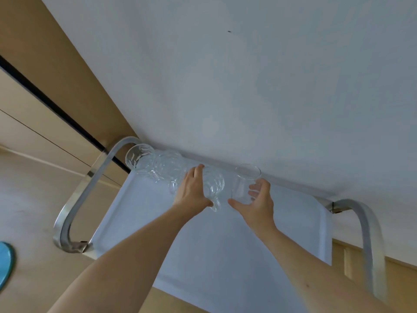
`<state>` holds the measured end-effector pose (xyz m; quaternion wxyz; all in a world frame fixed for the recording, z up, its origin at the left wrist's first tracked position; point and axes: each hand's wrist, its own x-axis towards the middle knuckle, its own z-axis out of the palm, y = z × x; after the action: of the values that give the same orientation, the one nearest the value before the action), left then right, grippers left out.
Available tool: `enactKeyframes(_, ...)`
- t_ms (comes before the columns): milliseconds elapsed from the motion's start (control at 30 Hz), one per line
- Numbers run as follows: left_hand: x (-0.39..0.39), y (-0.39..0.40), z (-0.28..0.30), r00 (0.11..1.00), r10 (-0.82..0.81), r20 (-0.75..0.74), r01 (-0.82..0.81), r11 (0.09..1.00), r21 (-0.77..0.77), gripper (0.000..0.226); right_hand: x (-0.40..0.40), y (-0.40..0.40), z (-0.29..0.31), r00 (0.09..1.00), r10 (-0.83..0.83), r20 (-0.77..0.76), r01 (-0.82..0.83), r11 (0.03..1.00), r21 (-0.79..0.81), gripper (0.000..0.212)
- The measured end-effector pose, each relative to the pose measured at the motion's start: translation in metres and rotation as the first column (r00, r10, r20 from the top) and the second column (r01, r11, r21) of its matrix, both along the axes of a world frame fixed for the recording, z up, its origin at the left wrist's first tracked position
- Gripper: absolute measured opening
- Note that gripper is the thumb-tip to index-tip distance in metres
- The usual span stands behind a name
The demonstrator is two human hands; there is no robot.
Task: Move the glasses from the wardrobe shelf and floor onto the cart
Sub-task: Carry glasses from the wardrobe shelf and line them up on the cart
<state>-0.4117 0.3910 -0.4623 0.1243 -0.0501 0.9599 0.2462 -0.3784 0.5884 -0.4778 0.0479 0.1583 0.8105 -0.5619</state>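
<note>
- The cart (225,256) has a smooth white plastic top with a low raised lip and rounded corners, pushed up close against a pale matte wall (248,75).
- Bent flat bars of brushed metal arch up at both ends: the left handle (90,188) and the right handle (370,240).
- The left hand (195,189) is wrapped around a clear ribbed mug (213,188), thumb by its little curved handle, fingers over the far side; the mug sits near the back edge of the cart top.
- The right hand (257,199) cups a plain smooth tumbler (244,182), thumb in front and fingers curled behind it; whether its base touches the top I cannot tell.
- Mug and tumbler stand just beside each other.
- Further left along the back edge stand two more: a cut glass (140,159) with leaf-like etching in the corner, and a patterned glass (168,168) touching it.
- Light wooden panels (45,75) run along the left, with a pale floor (29,199) below.
- A round blue object (5,265) shows at the left edge.
</note>
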Motion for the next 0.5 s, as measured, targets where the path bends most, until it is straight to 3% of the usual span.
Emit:
enactKeyframes(133,-0.018,-0.007,0.01,0.982,-0.151,-0.111,0.114,0.952,-0.285,0.109,-0.007,-0.005,-0.003,1.0,0.016,0.01,-0.016,1.0,-0.002,0.089)
enactKeyframes(233,-0.03,-0.015,0.014,0.964,-0.229,-0.134,0.155,0.895,-0.417,0.108,-0.009,-0.008,-0.006,1.0,0.018,0.008,-0.018,1.0,-0.007,0.088)
enactKeyframes(500,-0.035,-0.026,0.013,0.974,-0.196,-0.116,0.123,0.882,-0.454,0.111,-0.015,-0.017,-0.01,1.0,0.023,0.014,-0.023,1.0,-0.015,0.085)
